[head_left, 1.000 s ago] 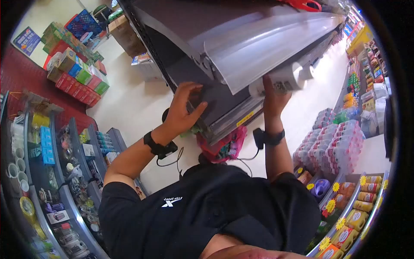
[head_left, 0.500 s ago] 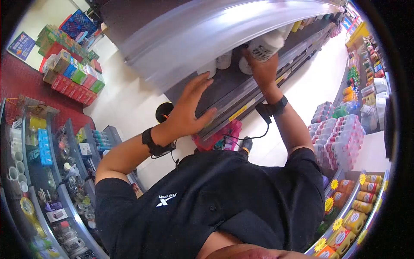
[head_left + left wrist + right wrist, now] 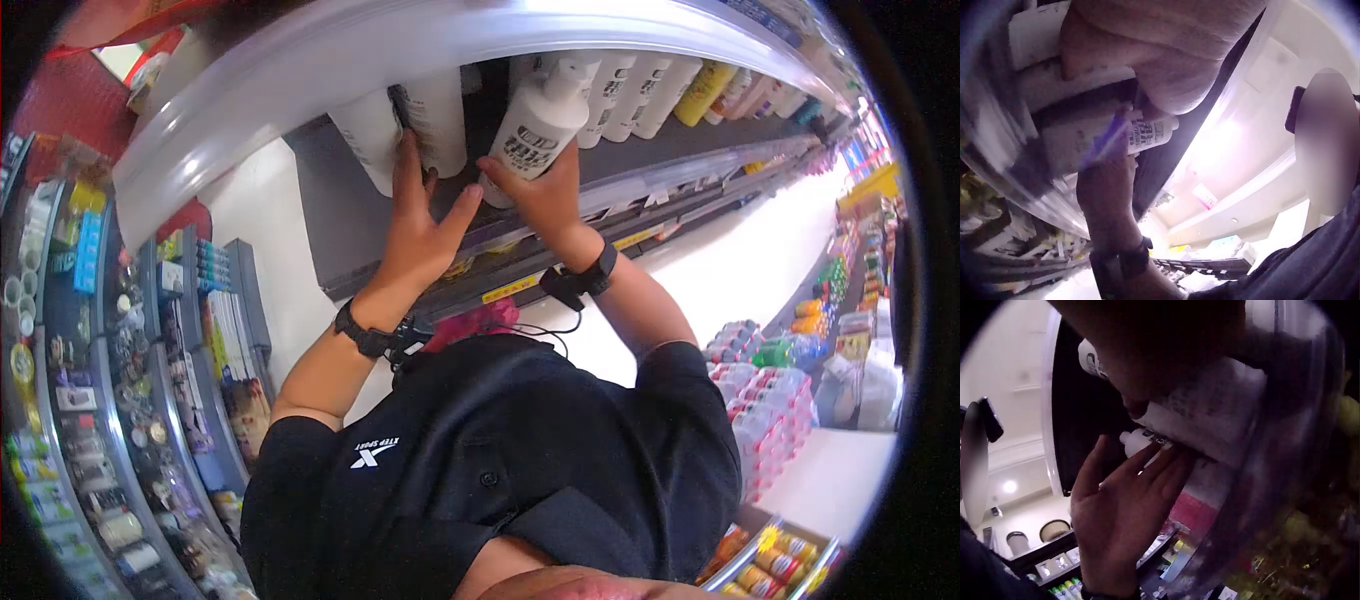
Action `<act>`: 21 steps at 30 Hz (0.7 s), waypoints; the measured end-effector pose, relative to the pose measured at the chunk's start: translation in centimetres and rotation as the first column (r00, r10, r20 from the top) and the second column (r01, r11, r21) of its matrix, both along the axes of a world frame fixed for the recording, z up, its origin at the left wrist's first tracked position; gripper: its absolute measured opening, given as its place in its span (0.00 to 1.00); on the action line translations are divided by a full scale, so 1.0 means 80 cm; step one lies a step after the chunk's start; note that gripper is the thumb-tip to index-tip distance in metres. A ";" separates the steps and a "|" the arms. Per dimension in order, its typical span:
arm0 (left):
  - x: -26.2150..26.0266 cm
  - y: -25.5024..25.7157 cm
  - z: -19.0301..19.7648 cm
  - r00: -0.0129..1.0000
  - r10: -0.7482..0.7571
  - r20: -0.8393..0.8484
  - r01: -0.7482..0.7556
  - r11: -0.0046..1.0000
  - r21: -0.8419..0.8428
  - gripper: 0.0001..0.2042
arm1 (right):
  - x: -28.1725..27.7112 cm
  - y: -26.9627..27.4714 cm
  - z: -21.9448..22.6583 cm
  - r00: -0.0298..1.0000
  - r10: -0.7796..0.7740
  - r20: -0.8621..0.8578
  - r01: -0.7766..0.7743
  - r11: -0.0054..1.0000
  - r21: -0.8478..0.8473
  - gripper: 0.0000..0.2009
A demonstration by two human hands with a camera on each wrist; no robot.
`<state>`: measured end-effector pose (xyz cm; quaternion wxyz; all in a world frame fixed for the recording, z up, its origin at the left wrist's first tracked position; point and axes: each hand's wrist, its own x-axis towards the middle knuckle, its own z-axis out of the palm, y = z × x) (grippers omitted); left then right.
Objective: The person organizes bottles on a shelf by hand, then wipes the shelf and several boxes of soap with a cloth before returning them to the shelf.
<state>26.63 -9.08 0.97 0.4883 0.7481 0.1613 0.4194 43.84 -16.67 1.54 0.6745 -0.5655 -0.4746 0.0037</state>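
Note:
My right hand [image 3: 550, 205] grips a white pump bottle [image 3: 545, 122] with black lettering, thumb across its near side. The bottle leans at the front of a dark shelf [image 3: 330, 225]. My left hand [image 3: 418, 245] reaches in beside it, fingers extended, fingertips right at two white bottles [image 3: 368, 140] on the shelf's left end. In the left wrist view the lettered bottle [image 3: 1150, 132] shows in the right hand's hold. From the right wrist, my left hand [image 3: 1125, 509] appears with straight fingers against a white bottle; its fingertips are partly hidden.
A clear plastic guard [image 3: 250, 105] curves over the shelf front. More white bottles [image 3: 640, 95] and a yellow bottle [image 3: 705, 92] stand in a row to the right. Goods-filled shelves [image 3: 150, 400] flank the left; wrapped drink packs [image 3: 765, 420] sit on the floor at right.
The view has shifted towards the shelf, showing more bottles beneath the guard. My right hand brought the pump bottle left and upright-leaning onto the shelf front; my left hand moved in to the bottles.

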 end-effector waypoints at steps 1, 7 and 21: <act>0.008 -0.001 -0.005 0.999 0.049 -0.008 -0.049 0.999 -0.006 0.48 | 0.002 0.002 -0.003 0.996 -0.038 0.077 0.032 0.996 0.078 0.42; 0.057 -0.012 0.009 0.986 0.147 0.073 -0.138 0.983 -0.123 0.43 | 0.010 0.003 -0.010 0.988 -0.107 0.107 0.103 0.994 0.040 0.44; 0.106 0.021 -0.020 0.991 0.135 -0.019 -0.136 0.971 -0.194 0.33 | 0.003 0.002 -0.037 0.979 -0.116 0.169 0.114 0.993 0.017 0.45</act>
